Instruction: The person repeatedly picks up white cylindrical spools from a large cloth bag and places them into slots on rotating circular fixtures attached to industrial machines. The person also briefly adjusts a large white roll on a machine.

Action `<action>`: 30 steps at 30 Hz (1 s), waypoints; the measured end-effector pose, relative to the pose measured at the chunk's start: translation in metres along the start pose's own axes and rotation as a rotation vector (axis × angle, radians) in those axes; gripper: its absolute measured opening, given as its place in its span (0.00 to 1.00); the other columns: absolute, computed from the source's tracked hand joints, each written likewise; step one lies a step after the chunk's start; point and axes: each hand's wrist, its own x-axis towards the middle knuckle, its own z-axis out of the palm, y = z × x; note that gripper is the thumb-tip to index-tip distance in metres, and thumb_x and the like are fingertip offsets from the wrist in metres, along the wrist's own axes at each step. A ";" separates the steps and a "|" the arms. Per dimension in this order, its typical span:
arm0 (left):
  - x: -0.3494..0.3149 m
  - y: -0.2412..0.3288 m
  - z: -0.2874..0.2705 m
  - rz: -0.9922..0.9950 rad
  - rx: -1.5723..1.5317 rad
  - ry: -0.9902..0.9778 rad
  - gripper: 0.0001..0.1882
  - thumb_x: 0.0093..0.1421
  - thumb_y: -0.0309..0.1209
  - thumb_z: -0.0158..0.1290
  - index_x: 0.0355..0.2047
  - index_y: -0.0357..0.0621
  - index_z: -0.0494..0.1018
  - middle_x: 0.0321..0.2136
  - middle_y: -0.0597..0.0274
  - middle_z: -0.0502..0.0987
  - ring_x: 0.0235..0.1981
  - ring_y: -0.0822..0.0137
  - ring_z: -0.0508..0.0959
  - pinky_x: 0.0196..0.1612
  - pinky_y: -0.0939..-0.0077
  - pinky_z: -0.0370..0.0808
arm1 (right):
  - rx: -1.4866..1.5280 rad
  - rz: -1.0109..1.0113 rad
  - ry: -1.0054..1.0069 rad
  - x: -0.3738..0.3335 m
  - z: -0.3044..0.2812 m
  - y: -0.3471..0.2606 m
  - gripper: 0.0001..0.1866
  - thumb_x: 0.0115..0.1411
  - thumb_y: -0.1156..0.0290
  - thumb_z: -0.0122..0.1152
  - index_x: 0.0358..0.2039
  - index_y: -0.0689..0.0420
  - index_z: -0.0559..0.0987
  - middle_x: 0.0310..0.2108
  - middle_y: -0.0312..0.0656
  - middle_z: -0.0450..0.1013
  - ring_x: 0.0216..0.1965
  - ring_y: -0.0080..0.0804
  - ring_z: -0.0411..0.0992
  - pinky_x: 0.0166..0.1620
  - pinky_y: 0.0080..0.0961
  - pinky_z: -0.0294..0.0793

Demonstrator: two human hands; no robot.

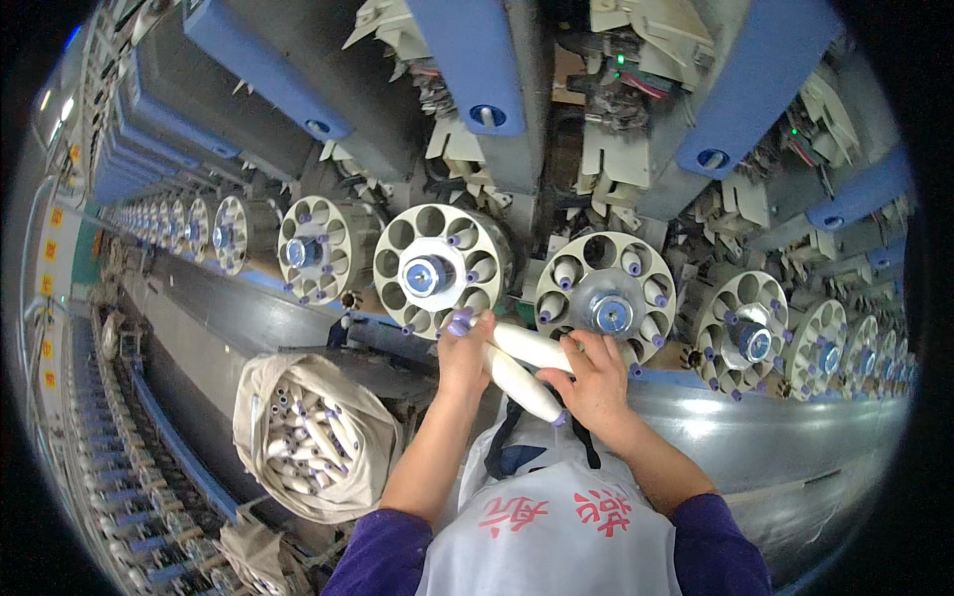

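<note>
My left hand [465,358] is closed around the purple-tipped ends of two white yarn bobbins. The upper bobbin [527,343] points to the right, and my right hand [594,382] has its fingers and thumb closed on that far end. Below it, the lower bobbin [522,385] slants down to the right, its purple tip free beside my right thumb. Just beyond my hands stand two round bobbin magazines. The left magazine [447,258] has several vacant pockets and some filled ones; in the right magazine [586,290] most visible pockets hold bobbins.
An open cloth sack [376,422] of bobbins stands at the lower left. More round magazines [331,233] run in a row to both sides, under blue machine arms [467,60]. A metal ledge [696,412] lies below the row at right. Another machine [119,477] lines the far left.
</note>
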 end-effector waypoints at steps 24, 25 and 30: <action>-0.084 -0.032 -0.188 0.147 0.853 0.584 0.31 0.60 0.53 0.50 0.54 0.42 0.67 0.38 0.43 0.78 0.39 0.44 0.79 0.44 0.56 0.75 | -0.537 -0.290 0.002 -0.013 0.038 0.144 0.15 0.70 0.64 0.40 0.34 0.60 0.72 0.55 0.53 0.62 0.49 0.50 0.65 0.50 0.44 0.64; -0.091 -0.030 -0.226 0.055 0.875 0.688 0.32 0.58 0.56 0.49 0.51 0.41 0.70 0.37 0.43 0.79 0.41 0.44 0.79 0.45 0.55 0.74 | -0.421 -0.201 -0.006 -0.014 0.044 0.147 0.15 0.70 0.64 0.40 0.36 0.60 0.72 0.56 0.53 0.62 0.50 0.51 0.64 0.51 0.45 0.64; -0.129 -0.023 -0.438 -0.219 1.136 0.880 0.19 0.54 0.44 0.53 0.32 0.38 0.77 0.33 0.41 0.78 0.37 0.47 0.79 0.40 0.55 0.75 | -0.734 0.422 -0.364 -0.006 0.056 0.072 0.18 0.70 0.57 0.39 0.52 0.56 0.66 0.59 0.54 0.60 0.54 0.52 0.64 0.56 0.44 0.64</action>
